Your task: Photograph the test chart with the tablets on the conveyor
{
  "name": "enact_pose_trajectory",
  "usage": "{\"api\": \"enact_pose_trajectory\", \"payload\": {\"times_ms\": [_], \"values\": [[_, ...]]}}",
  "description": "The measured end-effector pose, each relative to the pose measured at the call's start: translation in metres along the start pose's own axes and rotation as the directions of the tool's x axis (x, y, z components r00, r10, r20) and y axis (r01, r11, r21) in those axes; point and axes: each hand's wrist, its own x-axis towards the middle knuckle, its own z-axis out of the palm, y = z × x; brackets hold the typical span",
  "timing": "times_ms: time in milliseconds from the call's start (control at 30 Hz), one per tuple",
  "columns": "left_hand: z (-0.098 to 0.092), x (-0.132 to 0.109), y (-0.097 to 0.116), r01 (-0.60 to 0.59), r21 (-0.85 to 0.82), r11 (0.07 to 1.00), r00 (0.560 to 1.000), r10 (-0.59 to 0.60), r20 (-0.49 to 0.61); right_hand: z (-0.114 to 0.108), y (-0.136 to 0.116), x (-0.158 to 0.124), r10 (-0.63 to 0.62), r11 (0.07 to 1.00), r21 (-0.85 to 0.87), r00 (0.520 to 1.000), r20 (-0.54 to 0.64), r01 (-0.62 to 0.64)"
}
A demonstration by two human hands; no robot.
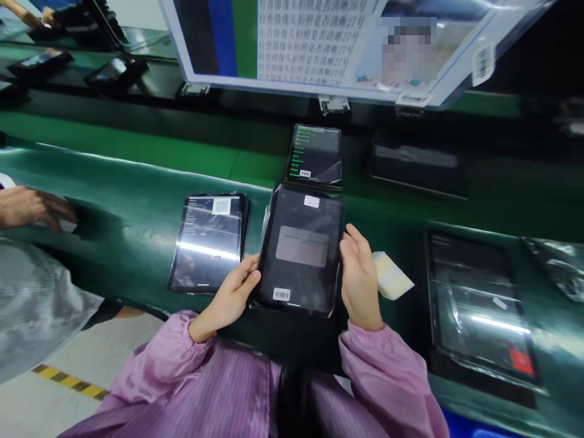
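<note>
I hold a black tablet (301, 249) in a clear film wrap between both hands, above the near edge of the green bench (137, 201). My left hand (228, 298) grips its lower left edge, thumb on the screen. My right hand (360, 280) clasps its right edge. The screen shows a grey dialog box, a white sticker at the top and a barcode label at the bottom. Both sleeves are purple.
A second tablet (208, 242) lies flat to the left, a third (314, 154) lies behind. A pale yellow sponge block (391, 275) sits by my right hand. A dark tray (479, 304) is at right. Another person's hand (31, 207) rests far left. A large monitor (319, 42) hangs overhead.
</note>
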Motion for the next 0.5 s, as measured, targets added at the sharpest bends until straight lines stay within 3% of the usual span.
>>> {"api": "enact_pose_trajectory", "payload": {"times_ms": [100,200,300,400,500], "values": [[-0.008,-0.003,0.017,-0.132,0.065,0.989,0.987,0.137,-0.089,0.008,-0.03,-0.004,-0.072,0.968,0.238,0.997,-0.03,0.077],[-0.011,-0.01,0.047,-0.321,0.318,0.892,0.921,0.373,-0.117,0.021,-0.077,-0.005,-0.231,0.921,0.298,0.968,-0.097,0.249],[-0.002,-0.015,0.075,-0.45,0.537,0.713,0.824,0.564,-0.058,0.034,-0.127,-0.009,-0.5,0.787,0.359,0.86,-0.107,0.502],[0.014,-0.017,0.09,-0.445,0.646,0.62,0.725,0.673,-0.146,0.042,-0.16,-0.016,-0.676,0.618,0.456,0.729,-0.106,0.64],[0.024,-0.018,0.093,-0.421,0.681,0.599,0.646,0.725,-0.238,0.042,-0.171,-0.021,-0.708,0.593,0.446,0.698,-0.108,0.67]]}}
